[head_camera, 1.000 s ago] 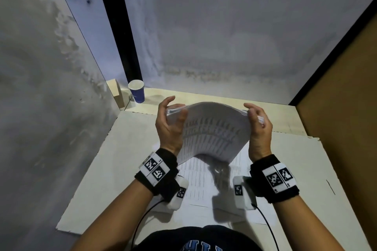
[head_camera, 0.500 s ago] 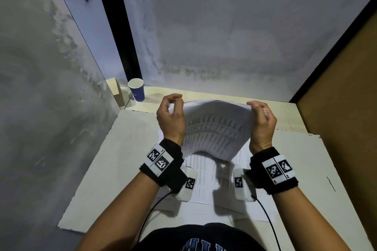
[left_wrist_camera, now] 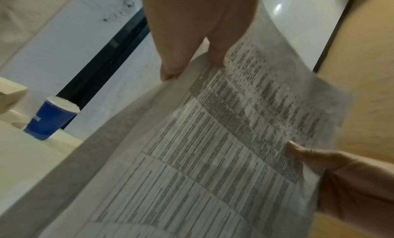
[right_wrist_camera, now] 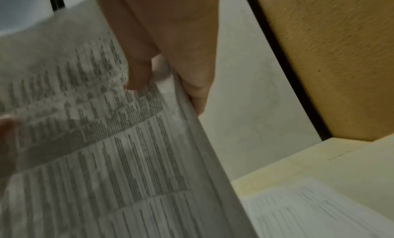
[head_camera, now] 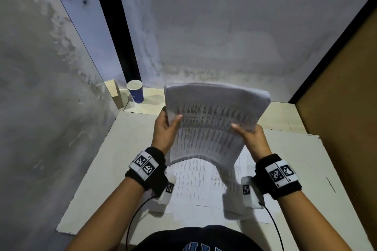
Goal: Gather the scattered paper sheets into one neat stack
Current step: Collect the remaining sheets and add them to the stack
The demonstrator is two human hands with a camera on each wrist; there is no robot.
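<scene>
Both hands have a grip on one thick bundle of printed sheets (head_camera: pixel 212 120), held up in the air above the desk (head_camera: pixel 114 157). Left hand (head_camera: pixel 165 128) clasps the bundle's left edge, thumb on the printed face and fingers behind. Right hand (head_camera: pixel 252 138) clasps the right edge the same way, its thumb pressed on the print. The bundle stands nearly upright and bows toward the person, its lower edge curling over the desk without touching it. The top edge looks fairly even, though blur hides the fine alignment.

Loose printed pages (head_camera: pixel 195 185) lie flat on the desk right under the bundle, between the two wrists, overlapping at slightly different angles. A blue paper cup (head_camera: pixel 135 91) stands near the back left corner, well apart from the paper.

The step in hand appears to be squaring the gathered bundle, so the task seems well along but unfinished, since pages remain below. The next move likely calls for tapping the bundle's lower edge on the desk to level it, then joining it with the pages underneath. The grip should loosen only a little, or the bowed sheets may fan out.
</scene>
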